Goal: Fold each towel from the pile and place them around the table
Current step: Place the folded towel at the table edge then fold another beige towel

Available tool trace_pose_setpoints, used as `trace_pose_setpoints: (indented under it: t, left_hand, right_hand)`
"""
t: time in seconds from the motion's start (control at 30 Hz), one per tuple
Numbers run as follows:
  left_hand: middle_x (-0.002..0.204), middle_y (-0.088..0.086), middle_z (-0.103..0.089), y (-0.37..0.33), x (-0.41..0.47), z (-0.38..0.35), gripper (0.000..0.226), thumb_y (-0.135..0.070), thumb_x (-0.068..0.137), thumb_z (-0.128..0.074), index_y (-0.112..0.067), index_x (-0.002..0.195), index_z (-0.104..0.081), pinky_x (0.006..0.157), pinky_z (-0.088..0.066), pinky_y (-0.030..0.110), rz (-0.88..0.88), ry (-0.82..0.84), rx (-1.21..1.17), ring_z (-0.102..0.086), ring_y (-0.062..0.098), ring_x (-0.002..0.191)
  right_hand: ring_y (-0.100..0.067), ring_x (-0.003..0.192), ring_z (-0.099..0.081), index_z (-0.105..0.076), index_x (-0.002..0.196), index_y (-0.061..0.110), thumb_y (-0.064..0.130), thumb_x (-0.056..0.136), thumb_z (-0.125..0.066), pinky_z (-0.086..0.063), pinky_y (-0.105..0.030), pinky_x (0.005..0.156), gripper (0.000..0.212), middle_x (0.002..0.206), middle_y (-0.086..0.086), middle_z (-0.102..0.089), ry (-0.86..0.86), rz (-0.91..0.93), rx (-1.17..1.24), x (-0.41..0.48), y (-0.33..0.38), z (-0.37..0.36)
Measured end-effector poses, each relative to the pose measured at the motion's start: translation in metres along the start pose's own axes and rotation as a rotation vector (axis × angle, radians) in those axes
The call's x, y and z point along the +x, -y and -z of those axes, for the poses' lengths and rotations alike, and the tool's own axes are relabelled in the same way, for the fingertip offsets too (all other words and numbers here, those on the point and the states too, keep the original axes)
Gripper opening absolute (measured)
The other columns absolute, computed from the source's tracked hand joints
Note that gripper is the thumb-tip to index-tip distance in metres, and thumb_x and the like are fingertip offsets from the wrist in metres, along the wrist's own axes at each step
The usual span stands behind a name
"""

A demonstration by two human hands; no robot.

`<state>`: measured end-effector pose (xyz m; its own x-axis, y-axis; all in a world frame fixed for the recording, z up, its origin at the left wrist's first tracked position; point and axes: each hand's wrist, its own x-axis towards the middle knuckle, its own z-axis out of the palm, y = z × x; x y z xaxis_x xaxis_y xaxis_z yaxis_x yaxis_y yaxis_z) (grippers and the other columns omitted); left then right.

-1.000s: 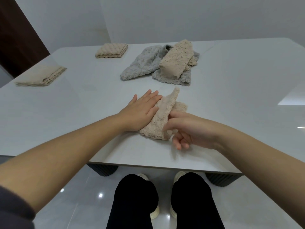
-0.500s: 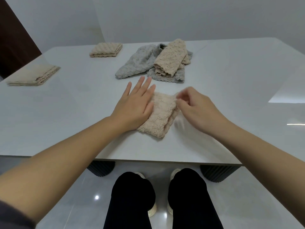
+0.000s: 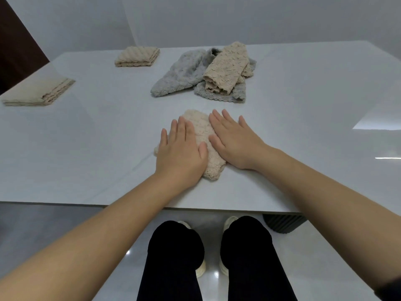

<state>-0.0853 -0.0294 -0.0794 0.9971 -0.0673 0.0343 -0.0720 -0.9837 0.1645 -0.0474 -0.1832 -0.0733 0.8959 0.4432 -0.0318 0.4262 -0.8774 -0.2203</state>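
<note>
A glossy white table (image 3: 303,127) on a dark ribbed base (image 3: 282,222) stood before plain grey walls (image 3: 217,18), a dark brown panel (image 3: 13,51) at left; the polished floor (image 3: 54,224) reflected small points of light.

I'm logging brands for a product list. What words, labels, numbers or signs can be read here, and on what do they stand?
None: no readable text appears in this view.
The beige towel under the left hand and right hand, the far folded towel, the left folded towel, the pile and the table show no print, tag or label.
</note>
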Motion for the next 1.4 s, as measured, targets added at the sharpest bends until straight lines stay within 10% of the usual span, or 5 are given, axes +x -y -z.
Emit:
trace_pose_setpoints:
  t: [0.3,0.63,0.97,1.13,1.4]
  left_hand:
    - [0.155,-0.003,-0.03,0.08,-0.024,0.035,0.059,-0.038,0.087,-0.04,-0.019,0.143,-0.04,0.121,-0.011,0.046,-0.519,-0.132,0.003,-0.016,0.011,0.148]
    - [0.112,0.004,-0.062,0.102,0.039,0.036,0.022,-0.004,0.081,-0.067,-0.012,0.101,-0.064,0.097,-0.035,0.038,-0.494,-0.327,0.12,-0.057,0.027,0.101]
    - [0.151,0.009,-0.037,0.081,0.049,0.035,0.052,-0.009,0.093,-0.043,-0.007,0.145,-0.037,0.11,-0.028,0.038,-0.161,-0.305,-0.105,-0.037,0.027,0.136]
    - [0.163,-0.002,0.001,0.053,0.035,0.036,0.058,-0.029,0.103,-0.026,-0.013,0.156,-0.007,0.122,0.0,0.039,-0.231,-0.143,-0.144,0.005,0.009,0.149]
    - [0.161,-0.001,0.018,0.048,0.037,0.01,0.062,-0.036,0.103,-0.016,-0.013,0.155,0.008,0.12,0.008,0.045,-0.19,-0.04,0.0,0.019,0.01,0.147]
  right_hand:
    - [-0.019,0.142,-0.031,-0.028,0.152,0.023,0.045,0.103,-0.028,-0.021,-0.042,0.118,0.053,0.157,-0.001,-0.031,-0.06,0.03,0.245,0.012,-0.014,0.024]
    - [-0.018,0.088,-0.054,-0.058,0.107,0.021,0.039,0.095,-0.05,-0.047,-0.037,0.08,0.023,0.104,0.003,-0.055,-0.236,-0.056,0.088,0.006,-0.006,0.027]
    - [-0.021,0.11,-0.052,-0.056,0.12,0.021,0.045,0.099,-0.039,-0.039,-0.036,0.087,0.037,0.125,0.001,-0.053,-0.265,-0.167,-0.001,0.002,0.006,0.039]
    - [-0.027,0.148,-0.013,-0.018,0.153,0.005,0.034,0.104,-0.023,-0.014,-0.042,0.119,0.057,0.161,-0.012,-0.015,-0.092,-0.091,0.032,0.02,0.033,0.026]
    - [-0.027,0.149,0.016,0.005,0.155,0.006,0.04,0.104,-0.018,0.006,-0.044,0.121,0.066,0.162,-0.011,0.015,-0.087,-0.156,0.012,0.022,0.034,-0.005]
